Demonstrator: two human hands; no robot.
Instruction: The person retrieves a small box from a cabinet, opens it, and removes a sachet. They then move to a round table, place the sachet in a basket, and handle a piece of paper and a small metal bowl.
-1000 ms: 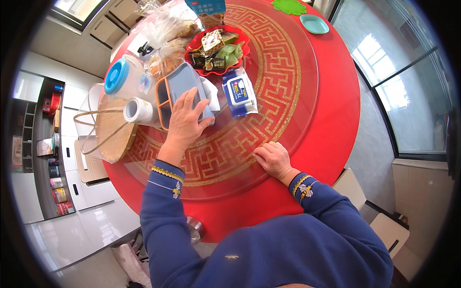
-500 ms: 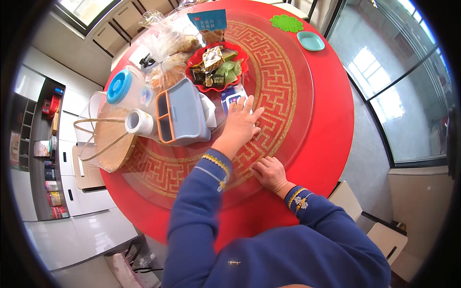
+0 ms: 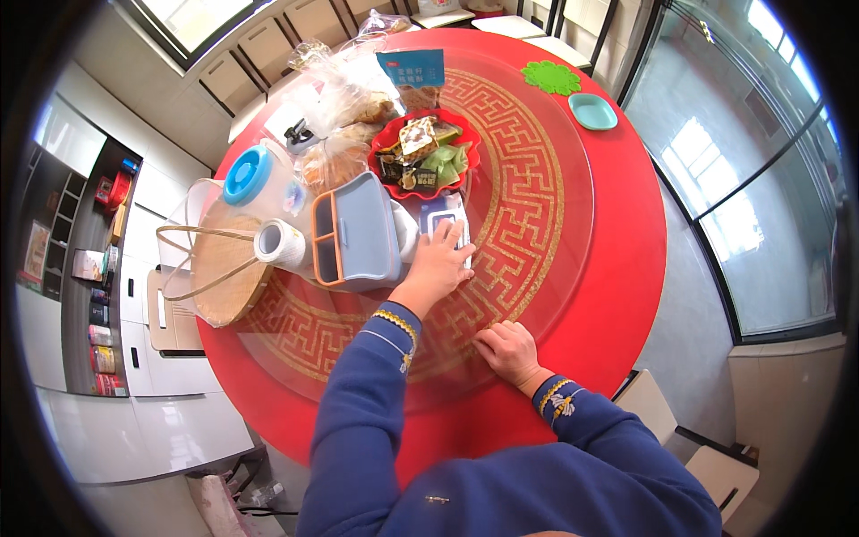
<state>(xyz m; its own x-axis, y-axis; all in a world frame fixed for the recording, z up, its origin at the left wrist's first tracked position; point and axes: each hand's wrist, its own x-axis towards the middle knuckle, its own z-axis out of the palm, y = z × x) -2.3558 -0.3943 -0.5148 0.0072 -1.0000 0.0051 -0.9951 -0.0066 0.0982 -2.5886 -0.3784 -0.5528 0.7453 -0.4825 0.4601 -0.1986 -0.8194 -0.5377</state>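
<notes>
The blue-and-white wipes pack (image 3: pixel 441 207) lay on the glass turntable (image 3: pixel 573 215) of the round red desk (image 3: pixel 629 268), just right of the grey-blue tissue box (image 3: pixel 369 234). The left hand (image 3: pixel 437 268) was open, its fingers spread over the pack's near part and hiding some of it. The right hand (image 3: pixel 512 352) was loosely closed near the turntable's near edge. A white tissue (image 3: pixel 405 229) stuck out of the box on the side facing the pack. Beyond the pack was a red scalloped bowl (image 3: pixel 417 191) of wrapped snacks, with a blue pouch (image 3: pixel 412 68) standing behind it. Left of the box were a white paper roll (image 3: pixel 281 243) and a clear jar with a blue lid (image 3: pixel 248 174). At the far right lay a green mat (image 3: pixel 550 78) beside a pale teal dish (image 3: pixel 593 112).
</notes>
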